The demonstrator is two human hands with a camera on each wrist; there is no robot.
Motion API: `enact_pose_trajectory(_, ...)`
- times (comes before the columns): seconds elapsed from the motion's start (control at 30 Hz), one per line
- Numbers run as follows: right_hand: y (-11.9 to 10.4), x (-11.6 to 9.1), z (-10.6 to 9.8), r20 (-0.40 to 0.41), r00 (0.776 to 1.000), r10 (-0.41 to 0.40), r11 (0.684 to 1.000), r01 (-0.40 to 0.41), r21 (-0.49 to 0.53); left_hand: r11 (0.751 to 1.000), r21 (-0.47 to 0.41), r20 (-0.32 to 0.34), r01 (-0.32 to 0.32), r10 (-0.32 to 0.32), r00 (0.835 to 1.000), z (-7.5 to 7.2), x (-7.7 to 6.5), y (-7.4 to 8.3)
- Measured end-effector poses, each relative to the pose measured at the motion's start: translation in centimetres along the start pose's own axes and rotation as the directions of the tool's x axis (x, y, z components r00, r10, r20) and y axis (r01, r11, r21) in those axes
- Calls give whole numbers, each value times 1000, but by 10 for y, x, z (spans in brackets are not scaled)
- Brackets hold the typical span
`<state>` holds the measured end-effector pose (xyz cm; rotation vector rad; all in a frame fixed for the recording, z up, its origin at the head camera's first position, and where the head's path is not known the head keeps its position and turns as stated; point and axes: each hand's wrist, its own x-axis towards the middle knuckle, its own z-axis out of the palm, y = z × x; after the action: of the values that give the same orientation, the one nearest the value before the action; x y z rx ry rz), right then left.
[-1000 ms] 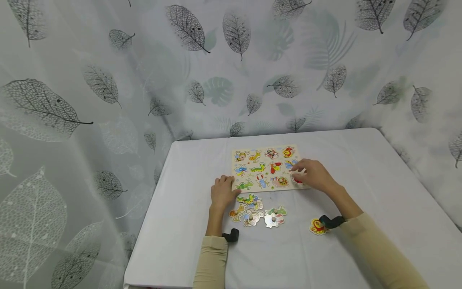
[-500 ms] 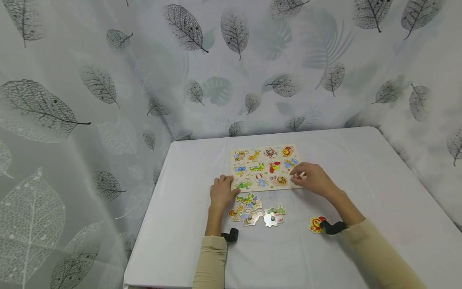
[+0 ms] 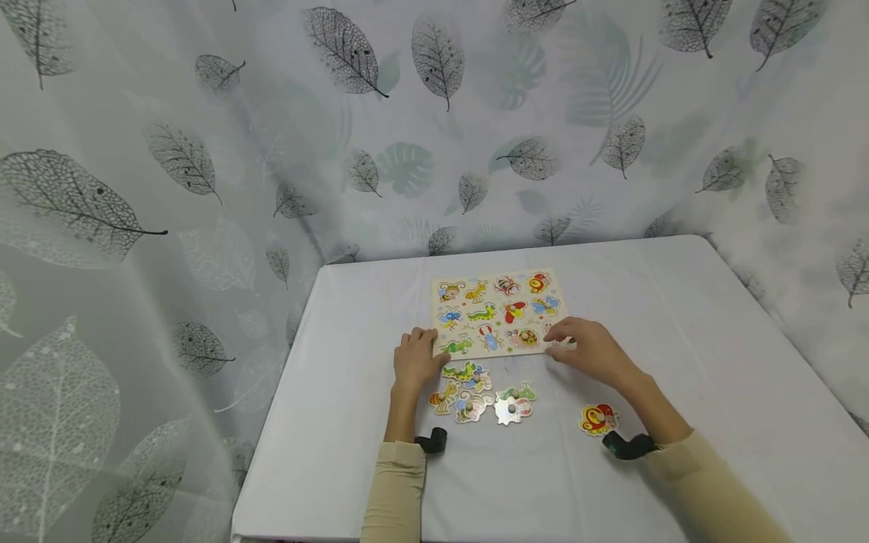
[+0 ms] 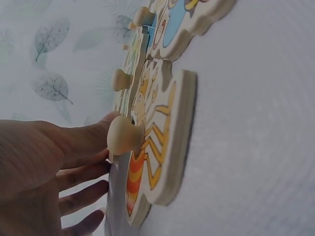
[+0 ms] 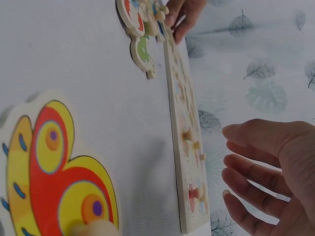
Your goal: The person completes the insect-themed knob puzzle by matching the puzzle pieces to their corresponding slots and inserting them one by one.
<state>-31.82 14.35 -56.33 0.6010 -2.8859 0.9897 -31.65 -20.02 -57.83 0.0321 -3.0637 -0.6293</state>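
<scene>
A wooden insect puzzle board [image 3: 501,317] lies on the white table, knobbed pieces standing in several of its spots. My left hand [image 3: 414,362] rests at its lower left corner; the left wrist view shows the fingers [image 4: 86,172] fairly straight and the thumb close behind the wooden knob of a striped orange insect piece [image 4: 157,137]. Over the lower right corner hovers my right hand [image 3: 591,348]. In the right wrist view that hand [image 5: 280,172] holds nothing, its fingers loosely bent and apart from the board. It partly hides a piece at that corner in the head view.
Loose pieces lie below the board: a green caterpillar [image 3: 458,371], a whitish piece seen from its plain side [image 3: 504,412] and several others overlapping. A red and yellow butterfly piece [image 3: 597,419] sits apart, near the right wrist strap [image 3: 627,446]. A leaf-print curtain [image 3: 407,188] surrounds the table.
My right hand has let go of the piece at the board's lower right corner, its fingers now off it and slightly lower. The left hand stays at the board's corner.
</scene>
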Motion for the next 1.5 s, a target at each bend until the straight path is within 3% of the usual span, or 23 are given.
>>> enact_pose_trajectory(0.7, 0, -45, -4, -35, 999, 1, 1000, -2, -26, 1000, -17, -8, 4, -4, 1000, 4, -3, 4)
enact_pose_trajectory(1.17, -3, -73, -1, -52, 997, 51, 999, -52, -14, 1000, -1, -6, -7, 7, 1000, 4, -4, 3)
enact_pose_trajectory(1.5, -5, -95, -1, -55, 989, 135, 990, -137, -39, 1000, -21, -20, -24, 23, 1000, 4, -3, 1)
